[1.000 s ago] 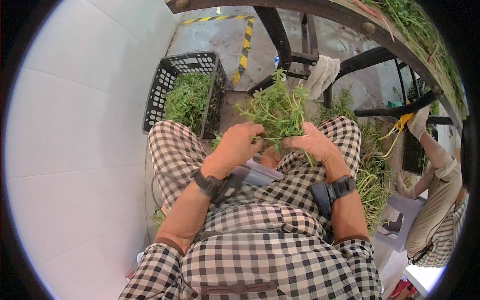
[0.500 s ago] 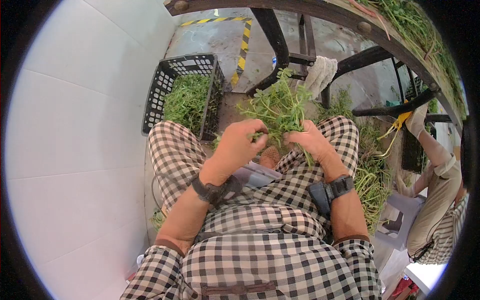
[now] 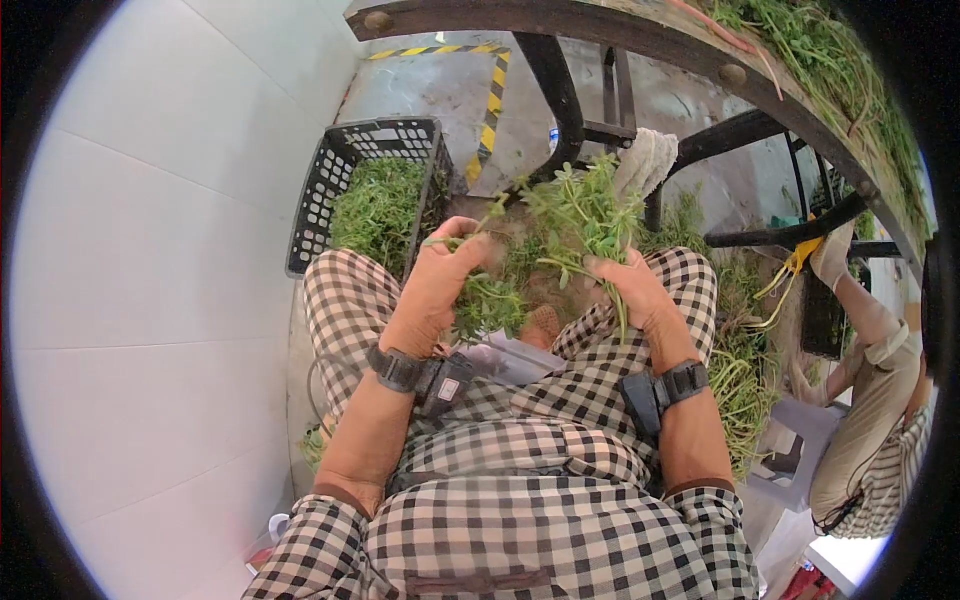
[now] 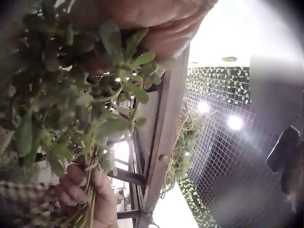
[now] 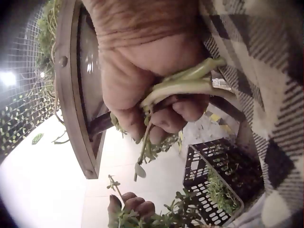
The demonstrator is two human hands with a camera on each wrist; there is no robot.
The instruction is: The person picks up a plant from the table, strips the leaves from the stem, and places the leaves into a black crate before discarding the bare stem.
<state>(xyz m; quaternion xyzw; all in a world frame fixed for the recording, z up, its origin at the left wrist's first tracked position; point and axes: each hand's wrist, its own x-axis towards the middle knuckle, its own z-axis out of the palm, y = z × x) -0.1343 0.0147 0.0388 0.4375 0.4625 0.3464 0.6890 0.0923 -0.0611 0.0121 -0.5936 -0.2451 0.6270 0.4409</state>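
My right hand [image 3: 638, 287] grips a bunch of leafy green stems [image 3: 588, 212] over my right thigh. Its leaves stand up and away from me, and the thick stem ends [image 5: 183, 88] stick out of the fist in the right wrist view. My left hand [image 3: 440, 285], raised over the left knee, holds several sprigs of the same greens [image 3: 490, 308], whose leaves hang below the fingers. A gap separates the two hands. In the left wrist view, small rounded leaves [image 4: 111, 123] crowd in front of the left palm.
A black plastic crate [image 3: 432, 190] of greens stands beyond my left knee. A wooden-edged table [image 3: 560, 25] bears more greens at upper right, with a cloth [image 3: 648, 160] on its frame. Loose stems [image 3: 742, 390] lie right of my leg. Another person [image 3: 870, 410] sits at right.
My left hand has drawn back to the left from the bunch, with sprigs now hanging from it. The right hand keeps its grip and has shifted only slightly.
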